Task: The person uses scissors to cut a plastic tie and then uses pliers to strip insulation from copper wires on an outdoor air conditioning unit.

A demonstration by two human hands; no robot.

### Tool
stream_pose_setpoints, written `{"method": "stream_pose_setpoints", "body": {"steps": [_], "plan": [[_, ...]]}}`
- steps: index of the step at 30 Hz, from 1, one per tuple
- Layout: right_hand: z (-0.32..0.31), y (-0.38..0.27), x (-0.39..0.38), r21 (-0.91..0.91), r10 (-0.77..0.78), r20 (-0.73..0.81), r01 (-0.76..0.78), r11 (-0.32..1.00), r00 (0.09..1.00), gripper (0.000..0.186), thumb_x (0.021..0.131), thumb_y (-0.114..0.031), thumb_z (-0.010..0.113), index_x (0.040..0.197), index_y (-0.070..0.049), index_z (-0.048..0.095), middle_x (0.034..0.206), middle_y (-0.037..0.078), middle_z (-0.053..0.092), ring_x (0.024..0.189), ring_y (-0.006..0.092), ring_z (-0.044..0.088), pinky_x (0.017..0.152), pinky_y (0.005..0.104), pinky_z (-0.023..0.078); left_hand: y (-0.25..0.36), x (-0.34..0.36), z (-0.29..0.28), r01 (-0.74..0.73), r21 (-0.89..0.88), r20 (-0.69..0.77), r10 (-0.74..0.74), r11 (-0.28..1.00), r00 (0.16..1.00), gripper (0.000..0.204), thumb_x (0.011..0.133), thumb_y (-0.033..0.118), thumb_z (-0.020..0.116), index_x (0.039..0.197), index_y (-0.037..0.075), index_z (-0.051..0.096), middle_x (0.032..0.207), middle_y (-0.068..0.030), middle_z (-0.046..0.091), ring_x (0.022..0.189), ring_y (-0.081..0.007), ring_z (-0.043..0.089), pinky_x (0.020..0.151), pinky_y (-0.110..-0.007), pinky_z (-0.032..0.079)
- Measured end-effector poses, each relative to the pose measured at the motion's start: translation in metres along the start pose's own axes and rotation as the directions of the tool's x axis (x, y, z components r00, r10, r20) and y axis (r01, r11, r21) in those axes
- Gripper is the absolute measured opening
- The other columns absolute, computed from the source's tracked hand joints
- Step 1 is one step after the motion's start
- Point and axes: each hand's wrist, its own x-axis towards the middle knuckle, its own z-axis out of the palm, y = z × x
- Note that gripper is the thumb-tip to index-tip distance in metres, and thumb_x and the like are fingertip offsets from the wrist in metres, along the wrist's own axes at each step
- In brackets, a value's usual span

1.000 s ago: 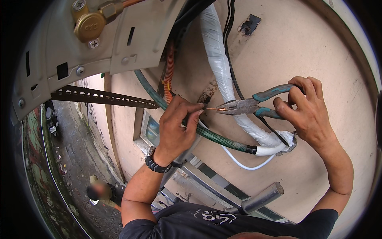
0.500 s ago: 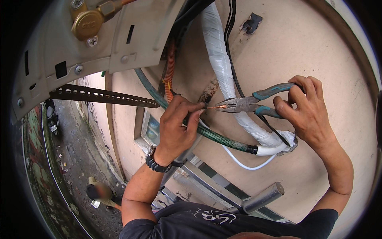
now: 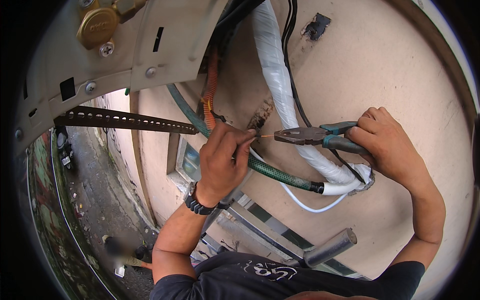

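Observation:
My left hand [image 3: 220,160], a black-strapped watch on its wrist, pinches a thin dark-covered wire between thumb and fingertips. From the pinch a short bare copper end [image 3: 267,135] points right. Its tip meets the jaws of a pair of combination pliers [image 3: 302,135], which are closed. My right hand [image 3: 387,142] is wrapped round the pliers' teal and grey handles, squeezed close together. Just below the left fingertips passes a green braided hose [image 3: 280,176]. Behind the pliers runs a white-wrapped pipe bundle [image 3: 277,75].
A beige metal unit housing [image 3: 115,65] with a brass valve cap [image 3: 97,27] fills the upper left. Below it juts a perforated steel bracket [image 3: 125,121]. An orange corrugated conduit [image 3: 212,75] and black cables [image 3: 295,95] hang along the wall. Far below, a person [image 3: 132,261] is in the alley.
The pliers' spread handles have come together and the jaws have closed at the copper end. My right fingers have curled in around the handles. My left hand keeps its pinch.

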Motion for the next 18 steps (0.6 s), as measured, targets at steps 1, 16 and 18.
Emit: {"method": "stream_pose_setpoints", "body": {"steps": [1, 16, 18], "plan": [[-0.006, 0.004, 0.003, 0.223, 0.010, 0.160, -0.046, 0.974, 0.987, 0.013, 0.092, -0.021, 0.077, 0.099, -0.014, 0.067, 0.080, 0.002, 0.062, 0.087, 0.0235, 0.066, 0.077, 0.0343, 0.051, -0.002, -0.003, 0.001, -0.027, 0.028, -0.012, 0.028, 0.999, 1.000, 0.016, 0.086, -0.007, 0.076, 0.100, 0.000, 0.073, 0.086, -0.0120, 0.067, 0.076, -0.0256, 0.067, 0.065, -0.034, 0.052], [-0.019, 0.019, 0.014, 0.211, 0.046, 0.027, -0.051, 0.976, 0.999, 0.023, 0.089, -0.025, 0.077, 0.094, -0.008, 0.062, 0.095, 0.009, 0.065, 0.111, 0.0341, 0.063, 0.096, 0.0494, 0.052, -0.006, -0.008, 0.003, 0.158, -0.074, -0.082, -0.164, 0.985, 0.983, 0.010, 0.095, 0.001, 0.073, 0.104, -0.004, 0.071, 0.093, -0.0135, 0.067, 0.082, -0.0249, 0.064, 0.073, -0.033, 0.051], [-0.008, 0.017, 0.010, -0.131, -0.024, -0.217, -0.005, 0.991, 0.976, 0.019, 0.085, -0.019, 0.077, 0.093, -0.010, 0.062, 0.108, 0.011, 0.063, 0.130, 0.0343, 0.055, 0.107, 0.0522, 0.048, -0.006, -0.006, 0.003, 0.164, -0.125, -0.035, -0.169, 0.979, 0.985, 0.010, 0.097, 0.004, 0.071, 0.104, -0.004, 0.071, 0.094, -0.0134, 0.067, 0.083, -0.0243, 0.064, 0.075, -0.033, 0.050]]}}
